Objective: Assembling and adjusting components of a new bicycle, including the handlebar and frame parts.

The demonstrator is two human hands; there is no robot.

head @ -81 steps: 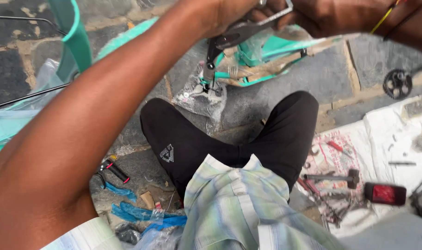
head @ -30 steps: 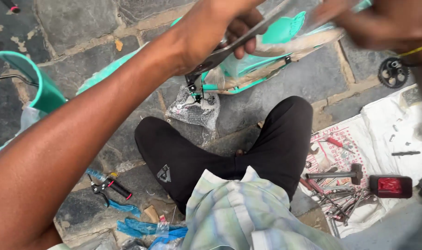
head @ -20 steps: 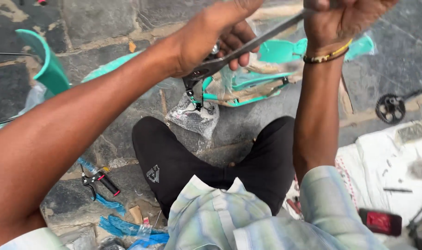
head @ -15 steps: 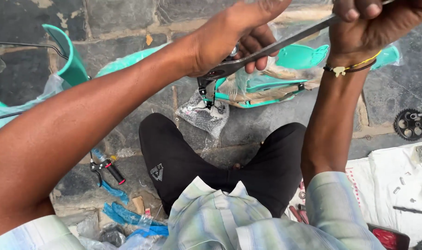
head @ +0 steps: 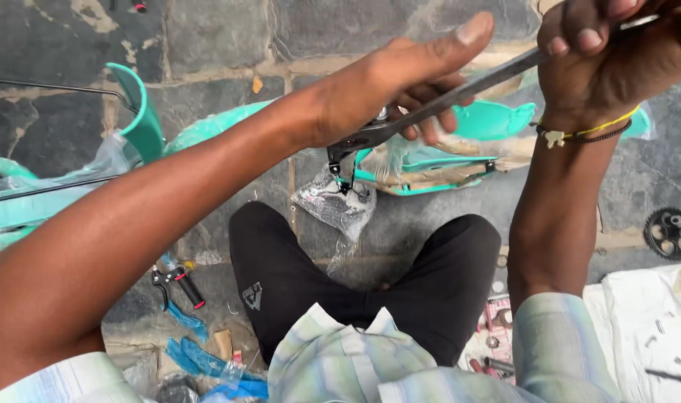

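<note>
Stone paving unchanged below, left hand [head: 400, 93] and right hand [head: 616, 52] still clasp the metal rod [head: 460, 93], now raised.

A black toothed sprocket [head: 671, 233] lies on the stone floor [head: 206, 30] beside a white cloth [head: 654, 321], with red-handled pliers [head: 177, 282] and blue plastic scraps [head: 206, 366] opposite.

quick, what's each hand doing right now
Left hand: closed on the lower end of a long metal bar.
Right hand: closed around the upper end of the same bar.
</note>
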